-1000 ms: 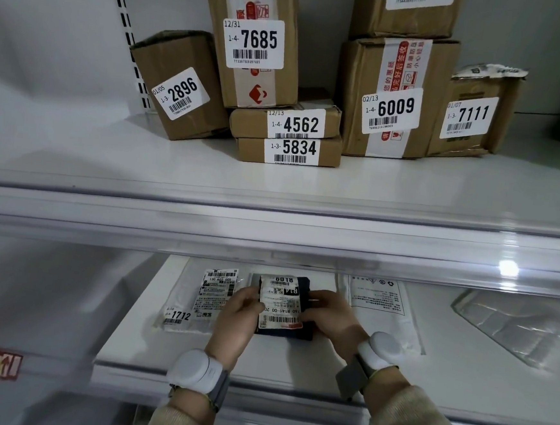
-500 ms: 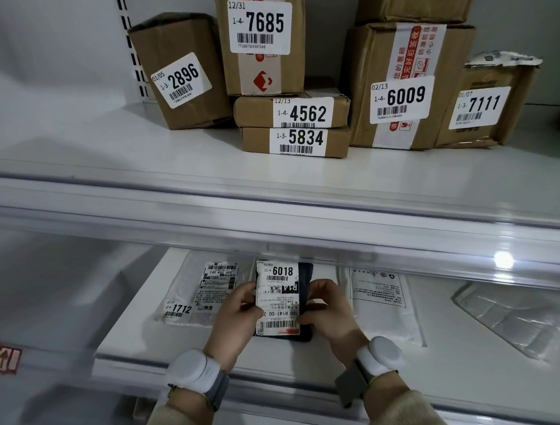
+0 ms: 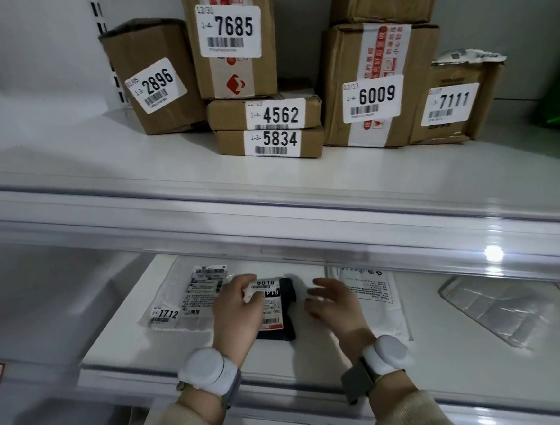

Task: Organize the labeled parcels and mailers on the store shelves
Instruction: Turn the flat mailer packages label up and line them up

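A white lower shelf (image 3: pixel 293 364) carries the work, set back under the glossy front rail of the upper shelf (image 3: pixel 270 231). The small dark mailer (image 3: pixel 279 316) marked 6018 lies flat on it. The left hand (image 3: pixel 237 309) curls over the mailer's left edge with its thumb on the label, while the right hand (image 3: pixel 331 307) hovers just beside the mailer's right edge, fingers spread and holding nothing. It looks light, thin and soft, likely slick plastic, so a pinch across both long edges should serve better than pulling at the label. Left of the left hand lies a white mailer (image 3: pixel 185 295) numbered 1712, and another white mailer (image 3: pixel 376 297) lies beyond the right hand. A clear plastic bag (image 3: pixel 495 313) lies well right. Bare shelf nearer the wrists gives sliding room, but the rail overhead limits lift. The cardboard parcels (image 3: pixel 375 85) stand above.
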Demonstrator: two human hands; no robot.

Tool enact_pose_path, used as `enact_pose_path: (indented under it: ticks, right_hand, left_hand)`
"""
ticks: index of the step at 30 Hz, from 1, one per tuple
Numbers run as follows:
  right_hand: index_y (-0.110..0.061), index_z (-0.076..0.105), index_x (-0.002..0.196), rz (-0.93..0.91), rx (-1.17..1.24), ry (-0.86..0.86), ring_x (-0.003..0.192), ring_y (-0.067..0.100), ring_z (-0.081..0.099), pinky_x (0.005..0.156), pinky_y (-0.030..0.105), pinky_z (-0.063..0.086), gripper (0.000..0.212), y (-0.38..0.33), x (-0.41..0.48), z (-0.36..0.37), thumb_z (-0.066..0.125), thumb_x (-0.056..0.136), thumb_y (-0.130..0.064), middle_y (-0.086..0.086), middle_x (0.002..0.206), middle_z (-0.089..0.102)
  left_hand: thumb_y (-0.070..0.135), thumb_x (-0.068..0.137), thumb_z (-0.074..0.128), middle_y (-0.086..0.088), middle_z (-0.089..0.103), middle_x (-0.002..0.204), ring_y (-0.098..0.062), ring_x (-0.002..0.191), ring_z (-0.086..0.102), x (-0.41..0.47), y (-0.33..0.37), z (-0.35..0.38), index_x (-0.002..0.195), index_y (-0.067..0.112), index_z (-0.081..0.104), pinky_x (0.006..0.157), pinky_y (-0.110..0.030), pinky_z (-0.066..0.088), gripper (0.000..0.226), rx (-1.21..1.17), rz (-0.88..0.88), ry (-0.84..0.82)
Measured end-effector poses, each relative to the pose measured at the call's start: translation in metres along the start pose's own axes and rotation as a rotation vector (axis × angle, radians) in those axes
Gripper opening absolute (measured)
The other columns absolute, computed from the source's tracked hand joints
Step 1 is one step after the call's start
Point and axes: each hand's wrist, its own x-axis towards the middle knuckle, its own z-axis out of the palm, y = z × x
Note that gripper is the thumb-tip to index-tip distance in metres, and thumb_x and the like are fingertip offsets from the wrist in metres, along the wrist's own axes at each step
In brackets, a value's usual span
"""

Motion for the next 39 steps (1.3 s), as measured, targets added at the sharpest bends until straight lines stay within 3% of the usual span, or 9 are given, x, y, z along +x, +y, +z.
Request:
enact_pose_path:
  ticks: [4, 8, 13, 18, 22, 25, 29, 34, 39]
  right_hand:
    - [-0.023, 0.068, 0.092, -0.126, -0.030, 0.336, 0.091, 0.024, 0.069, 0.085, 0.038, 0.055, 0.030, -0.007, -0.001, -0.050, 0.069, 0.074, 0.000, 0.004, 0.094, 0.074]
    - [-0.013, 0.061, 0.122, -0.082, -0.129, 0.564, 0.109, 0.028, 0.061, 0.089, 0.033, 0.047, 0.037, -0.003, -0.007, -0.100, 0.062, 0.085, -0.011, 0.009, 0.120, 0.065]
    - [-0.010, 0.041, 0.142, 0.151, -0.056, 0.352, 0.106, 0.033, 0.059, 0.086, 0.040, 0.049, 0.062, 0.006, -0.007, -0.124, 0.066, 0.085, -0.013, 0.020, 0.128, 0.057]
    - [-0.016, 0.065, 0.114, 0.016, 0.164, 0.328, 0.098, 0.030, 0.066, 0.088, 0.044, 0.054, 0.028, -0.006, -0.020, -0.128, 0.055, 0.093, -0.032, 0.012, 0.110, 0.069]
    - [-0.023, 0.066, 0.117, -0.102, 0.276, 0.025, 0.104, 0.017, 0.065, 0.086, 0.032, 0.048, 0.047, -0.023, -0.039, -0.112, 0.030, 0.100, -0.048, -0.002, 0.118, 0.069]
    - [-0.026, 0.066, 0.120, -0.140, 0.135, -0.112, 0.116, 0.013, 0.060, 0.098, 0.033, 0.044, 0.048, -0.026, -0.044, -0.096, 0.029, 0.100, -0.049, -0.009, 0.124, 0.067]
    - [-0.014, 0.069, 0.115, -0.123, 0.013, -0.216, 0.107, 0.011, 0.065, 0.093, 0.028, 0.048, 0.036, -0.028, -0.052, -0.078, 0.041, 0.101, -0.031, -0.001, 0.115, 0.071]
    - [-0.005, 0.057, 0.115, 0.059, -0.059, -0.005, 0.068, 0.014, 0.058, 0.054, 0.013, 0.047, 0.028, -0.004, -0.041, -0.077, 0.063, 0.088, -0.007, 0.004, 0.084, 0.062]
    - [-0.009, 0.056, 0.125, 0.148, -0.203, 0.053, 0.065, 0.019, 0.057, 0.068, 0.034, 0.048, 0.043, 0.008, -0.029, -0.085, 0.064, 0.084, -0.019, 0.002, 0.073, 0.061]
  left_hand:
    - [0.012, 0.089, 0.054, 0.001, 0.059, 0.121, -0.013, 0.100, 0.058, -0.005, 0.031, 0.037, 0.119, 0.020, 0.060, 0.082, -0.025, 0.043, 0.031, -0.072, -0.021, -0.236]
    - [0.017, 0.091, 0.054, -0.003, 0.050, 0.138, -0.017, 0.119, 0.048, -0.018, 0.041, 0.077, 0.135, 0.018, 0.051, 0.094, -0.026, 0.038, 0.044, -0.029, -0.141, -0.452]
    - [0.025, 0.090, 0.054, -0.004, 0.049, 0.142, -0.020, 0.119, 0.050, -0.039, 0.045, 0.106, 0.142, 0.020, 0.042, 0.095, -0.026, 0.039, 0.053, 0.071, -0.157, -0.521]
    - [0.042, 0.096, 0.045, 0.000, 0.053, 0.139, -0.020, 0.126, 0.051, -0.051, 0.050, 0.106, 0.136, 0.026, 0.049, 0.110, -0.035, 0.038, 0.043, -0.054, -0.151, -0.506]
    - [0.078, 0.078, 0.040, 0.003, 0.064, 0.121, -0.018, 0.114, 0.059, -0.056, 0.065, 0.098, 0.109, 0.034, 0.065, 0.104, -0.038, 0.043, 0.059, -0.167, -0.185, -0.479]
    - [0.059, 0.094, 0.034, 0.013, 0.064, 0.092, -0.005, 0.088, 0.059, -0.059, 0.075, 0.092, 0.087, 0.038, 0.058, 0.077, -0.027, 0.045, 0.033, -0.311, -0.173, -0.435]
    - [0.046, 0.091, 0.055, 0.017, 0.068, 0.098, -0.014, 0.101, 0.063, -0.059, 0.060, 0.076, 0.084, 0.051, 0.065, 0.092, -0.039, 0.047, 0.013, -0.295, -0.113, -0.256]
    - [0.012, 0.090, 0.057, 0.004, 0.072, 0.106, -0.020, 0.100, 0.068, -0.053, 0.022, 0.059, 0.098, 0.035, 0.065, 0.091, -0.050, 0.054, 0.026, -0.185, -0.055, -0.142]
    - [0.016, 0.094, 0.054, -0.003, 0.068, 0.116, -0.016, 0.071, 0.072, -0.061, 0.003, 0.058, 0.132, 0.026, 0.050, 0.066, -0.031, 0.058, 0.039, -0.061, -0.163, -0.222]
